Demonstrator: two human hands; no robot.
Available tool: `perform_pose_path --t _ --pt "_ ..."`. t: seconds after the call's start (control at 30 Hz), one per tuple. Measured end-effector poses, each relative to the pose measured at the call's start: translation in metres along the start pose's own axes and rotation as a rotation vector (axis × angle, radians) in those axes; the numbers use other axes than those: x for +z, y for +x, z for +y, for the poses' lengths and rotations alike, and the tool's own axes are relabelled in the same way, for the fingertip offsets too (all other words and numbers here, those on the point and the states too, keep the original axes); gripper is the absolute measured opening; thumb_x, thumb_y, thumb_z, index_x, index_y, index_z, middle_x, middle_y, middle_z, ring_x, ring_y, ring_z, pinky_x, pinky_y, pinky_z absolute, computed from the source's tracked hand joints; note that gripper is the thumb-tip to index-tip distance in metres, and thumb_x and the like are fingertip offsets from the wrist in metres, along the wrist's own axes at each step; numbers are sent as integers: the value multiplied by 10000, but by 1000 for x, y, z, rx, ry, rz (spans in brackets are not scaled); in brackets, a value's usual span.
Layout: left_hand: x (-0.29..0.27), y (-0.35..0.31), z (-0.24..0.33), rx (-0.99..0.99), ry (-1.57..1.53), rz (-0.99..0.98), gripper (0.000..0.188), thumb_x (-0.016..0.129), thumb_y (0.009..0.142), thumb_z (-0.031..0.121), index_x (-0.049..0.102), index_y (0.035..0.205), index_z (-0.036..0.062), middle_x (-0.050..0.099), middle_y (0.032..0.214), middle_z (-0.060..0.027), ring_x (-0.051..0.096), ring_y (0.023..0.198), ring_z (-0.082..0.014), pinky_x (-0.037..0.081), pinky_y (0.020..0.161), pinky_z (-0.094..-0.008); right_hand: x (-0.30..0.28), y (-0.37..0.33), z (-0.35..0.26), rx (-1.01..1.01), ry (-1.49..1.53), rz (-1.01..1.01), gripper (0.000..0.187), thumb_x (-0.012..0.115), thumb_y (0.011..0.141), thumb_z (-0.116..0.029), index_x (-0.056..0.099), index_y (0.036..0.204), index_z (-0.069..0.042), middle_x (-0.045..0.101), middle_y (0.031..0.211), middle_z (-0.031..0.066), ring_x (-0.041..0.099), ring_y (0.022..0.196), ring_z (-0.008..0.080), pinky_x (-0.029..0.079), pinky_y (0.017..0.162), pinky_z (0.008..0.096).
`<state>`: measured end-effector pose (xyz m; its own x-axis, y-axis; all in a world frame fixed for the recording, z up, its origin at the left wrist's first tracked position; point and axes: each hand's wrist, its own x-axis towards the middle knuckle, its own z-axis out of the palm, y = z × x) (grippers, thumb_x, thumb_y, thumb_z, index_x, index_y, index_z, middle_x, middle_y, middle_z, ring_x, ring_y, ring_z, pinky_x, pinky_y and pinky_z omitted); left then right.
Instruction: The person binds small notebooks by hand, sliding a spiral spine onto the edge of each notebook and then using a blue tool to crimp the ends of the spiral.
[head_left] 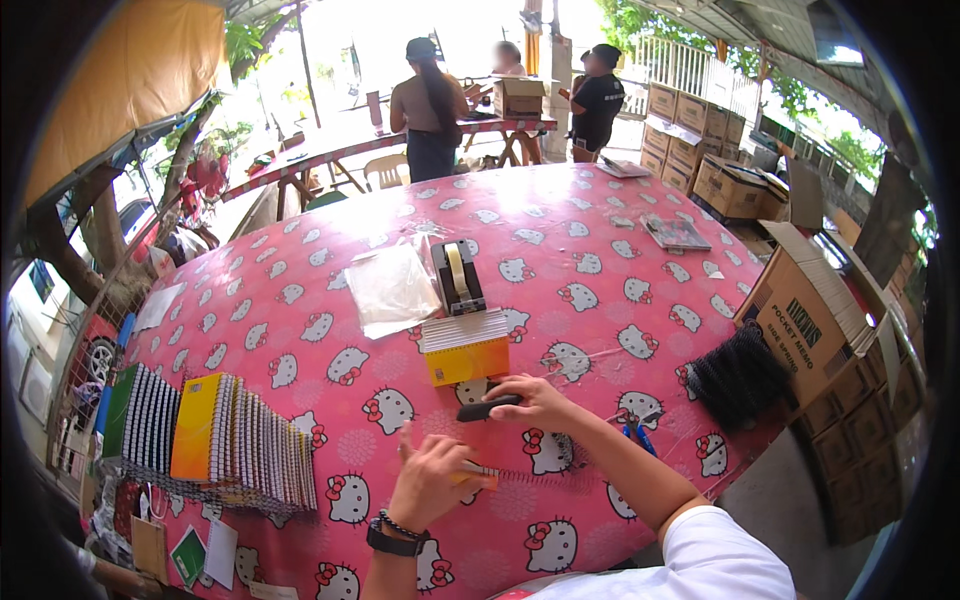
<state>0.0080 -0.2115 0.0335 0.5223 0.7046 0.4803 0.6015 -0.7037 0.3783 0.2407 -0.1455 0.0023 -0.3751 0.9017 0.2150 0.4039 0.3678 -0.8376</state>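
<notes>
My left hand (428,478), with a dark wristband, is closed on a small notebook (484,482) lying low over the table; most of it is hidden under the fingers. A thin wire coil (530,479) stretches right from its edge. My right hand (535,402) grips a black elongated object (488,408) whose exact kind I cannot make out. Just beyond it stands a stack of small yellow-covered notebooks (467,358). Behind that stack are a black tape dispenser (459,277) and clear plastic bags (388,290). Blue-handled pliers (638,436) lie beyond my right forearm.
Rows of spiral notebooks (205,430) stand at the left edge of the pink patterned table (420,220). On the right are a bundle of black coils (738,375) and an open cardboard box (815,310). Several people stand around a far table (350,152) with stacked cartons (690,115) nearby.
</notes>
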Motion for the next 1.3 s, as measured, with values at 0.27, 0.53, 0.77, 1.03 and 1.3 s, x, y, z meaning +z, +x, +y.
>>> perform_pose_path --t 0.27,0.53,0.77,1.03,1.3 --pt "4 -8 -24 -26 -4 -56 198 790 614 255 653 724 166 615 712 37 583 793 -148 195 1052 -549 17 -52 -10 220 466 -251 424 635 857 -350 628 1130 -25 588 1209 102 526 1079 158 397 932 312" --pt "0 -7 -24 -52 -20 -40 224 813 558 208 665 710 135 623 695 28 586 773 -160 185 1052 -551 18 -43 -18 189 346 -189 457 657 827 -389 651 1103 -24 651 1005 79 556 935 145 430 807 276" --pt "2 -11 -24 -84 -4 -54 220 814 562 213 660 688 118 620 673 18 587 773 -166 170 1067 -557 19 -41 -16 342 413 -167 487 643 844 -386 621 1146 -5 638 1055 78 549 998 129 406 908 283" --pt "-4 -7 -19 -158 -14 -37 554 831 579 239 584 1057 107 628 808 -25 600 858 -180 227 1053 -551 29 -38 -16 225 711 -205 471 632 855 -394 618 1148 -26 638 1035 83 539 1019 159 403 910 309" --pt "32 -52 -54 -481 -1076 206 630 759 724 14 399 1236 82 559 928 -30 548 909 -108 501 692 -223 42 -31 -10 164 1058 -290 404 610 880 -318 596 1184 -53 570 1205 113 511 1116 176 400 936 317"
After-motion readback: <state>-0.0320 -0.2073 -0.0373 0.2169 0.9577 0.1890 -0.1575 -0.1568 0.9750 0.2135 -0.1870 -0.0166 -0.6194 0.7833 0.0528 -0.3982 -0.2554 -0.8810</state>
